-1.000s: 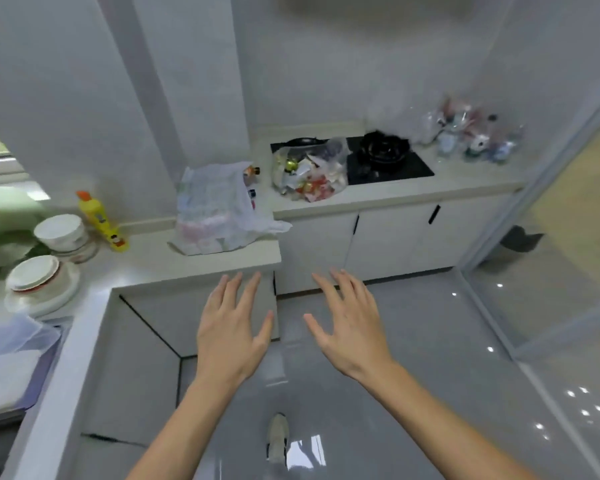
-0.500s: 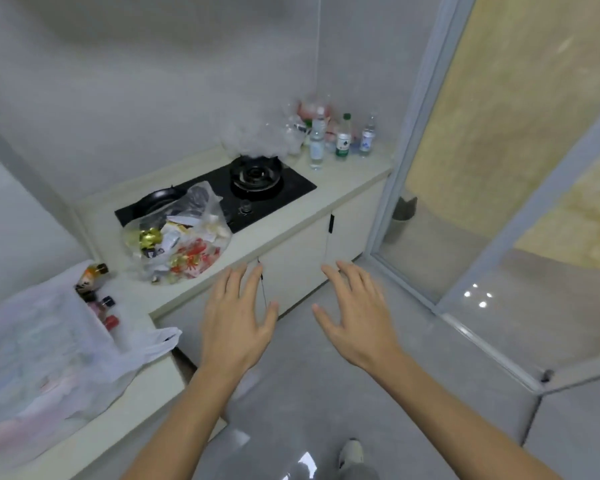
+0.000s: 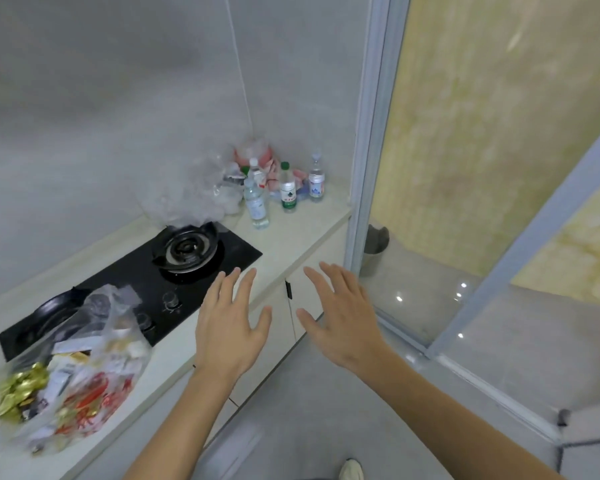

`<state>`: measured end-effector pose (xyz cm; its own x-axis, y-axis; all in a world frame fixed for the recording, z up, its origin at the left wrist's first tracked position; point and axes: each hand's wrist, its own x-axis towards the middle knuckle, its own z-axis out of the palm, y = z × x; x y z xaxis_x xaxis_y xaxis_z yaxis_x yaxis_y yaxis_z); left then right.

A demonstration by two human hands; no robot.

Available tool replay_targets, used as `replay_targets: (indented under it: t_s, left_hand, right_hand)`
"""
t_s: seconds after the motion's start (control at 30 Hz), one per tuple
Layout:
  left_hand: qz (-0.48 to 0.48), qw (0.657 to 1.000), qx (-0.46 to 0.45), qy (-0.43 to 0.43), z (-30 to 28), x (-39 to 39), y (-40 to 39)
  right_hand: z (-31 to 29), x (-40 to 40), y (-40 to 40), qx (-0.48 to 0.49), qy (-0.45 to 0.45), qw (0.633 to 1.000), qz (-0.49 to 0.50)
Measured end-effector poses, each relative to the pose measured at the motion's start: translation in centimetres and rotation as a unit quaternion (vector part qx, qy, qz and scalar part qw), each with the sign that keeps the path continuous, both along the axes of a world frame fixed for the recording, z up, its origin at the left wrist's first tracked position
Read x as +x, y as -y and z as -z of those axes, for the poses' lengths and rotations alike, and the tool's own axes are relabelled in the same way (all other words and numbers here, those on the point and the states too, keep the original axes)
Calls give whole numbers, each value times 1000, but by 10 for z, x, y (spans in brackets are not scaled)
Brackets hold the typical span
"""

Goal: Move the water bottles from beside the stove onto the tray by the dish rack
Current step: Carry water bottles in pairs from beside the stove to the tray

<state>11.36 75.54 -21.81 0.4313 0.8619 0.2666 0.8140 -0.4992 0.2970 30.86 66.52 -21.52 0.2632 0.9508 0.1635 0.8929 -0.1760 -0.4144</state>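
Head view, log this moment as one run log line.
stage: approach | left hand: open, empty | right hand: open, empty | water bottles: upright beside stove | tray: unseen

The view has closed on the water bottles [image 3: 256,199] (hands no nearer them).

Beyond the hands, the bottle labels [image 3: 288,196] are too small to be read; the snack bag [image 3: 63,382], left of them, is cropped.

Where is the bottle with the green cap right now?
The green-capped bottle stands upright on the counter in the far corner, right of the stove, between two clear water bottles.
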Motion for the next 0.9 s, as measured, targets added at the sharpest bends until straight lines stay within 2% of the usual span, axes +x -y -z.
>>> replay_targets:
  t_s: [0.37,0.57,0.77,0.9]
  left_hand:
    - [-16,1000,-3,17,22,102,-167]
    - [-23,998,-50,27,49,149,-285]
    - [-33,997,-66,21,52,167,-391]
    - [-60,991,-115,5,61,175,-442]
  right_hand:
    - [15,107,-180,-6,-3,1000,-22]
    - [35,154,-289,-50,15,998,-30]
    - [48,189,-397,-79,16,996,-26]
    - [54,207,-464,-94,17,995,-36]
